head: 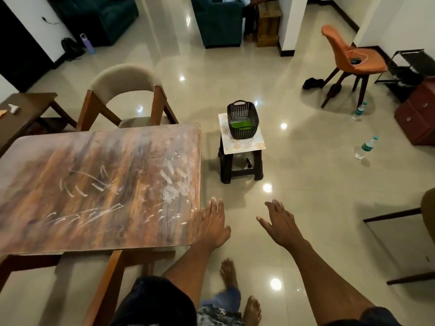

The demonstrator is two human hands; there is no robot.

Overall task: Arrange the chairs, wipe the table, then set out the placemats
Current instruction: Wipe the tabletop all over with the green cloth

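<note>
A wooden table [98, 189] with white smears on its brown top fills the left. A beige-backed chair [124, 90] stands tucked in at its far side. Another chair frame [110, 278] shows under the near edge. My left hand [211, 222] hovers at the table's near right corner, fingers straight and holding nothing. My right hand [280, 222] is held out over the floor, fingers spread and empty. On a small stool [242, 158] to the right of the table lies a patterned placemat [244, 144] with a black basket [242, 120] on it holding something green.
An orange chair [348, 60] stands at the back right. Part of a dark chair [412, 231] shows at the right edge. Two plastic bottles [366, 148] stand on the tiled floor. A side table [26, 109] is at the left, teal sofas at the back.
</note>
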